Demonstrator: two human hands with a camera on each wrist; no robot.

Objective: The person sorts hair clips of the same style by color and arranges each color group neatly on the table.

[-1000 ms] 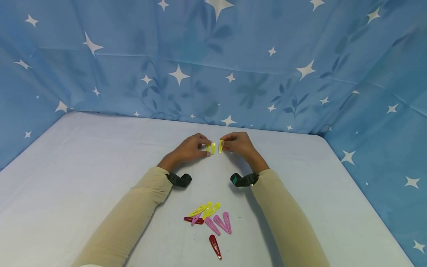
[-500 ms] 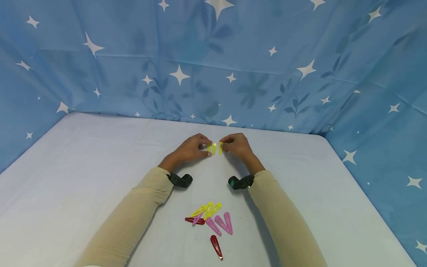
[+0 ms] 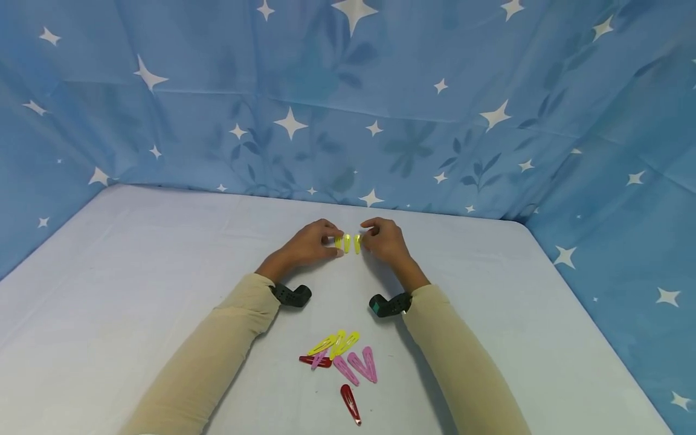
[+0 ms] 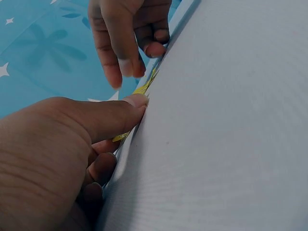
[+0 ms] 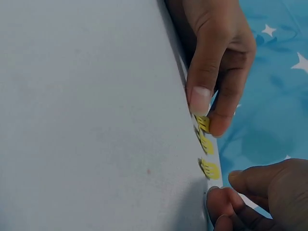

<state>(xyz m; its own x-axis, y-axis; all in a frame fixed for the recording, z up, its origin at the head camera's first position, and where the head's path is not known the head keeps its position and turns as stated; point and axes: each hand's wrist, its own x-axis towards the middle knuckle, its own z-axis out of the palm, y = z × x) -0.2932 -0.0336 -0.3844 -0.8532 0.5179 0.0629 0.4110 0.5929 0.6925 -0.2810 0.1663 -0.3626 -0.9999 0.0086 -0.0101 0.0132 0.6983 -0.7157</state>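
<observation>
Near the far edge of the table, three yellow snap hair clips stand in a short row. My left hand [image 3: 310, 243] pinches the leftmost yellow hair clip [image 3: 338, 243] between thumb and forefinger; in the right wrist view the end of this clip [image 5: 202, 123] shows between the fingertips. Beside it are the middle yellow clip [image 3: 347, 243] and the right-hand yellow clip [image 3: 357, 244]. My right hand [image 3: 385, 240] is just right of that last clip, thumb and forefinger parted and holding nothing. The right wrist view shows a small gap between its fingertips [image 5: 236, 177] and the clip.
Closer to me lies a loose pile: several pink clips [image 3: 345, 370], more yellow clips [image 3: 348, 344] and a red clip [image 3: 323, 362] partly under a pink one. Another red clip [image 3: 350, 403] lies nearer still. A blue starred curtain [image 3: 348, 121] hangs behind the white table [image 3: 163, 254].
My right hand has let go of the right-hand yellow clip, which now stands beside the middle one, and its fingers have parted. My left hand has kept its pinch in place.
</observation>
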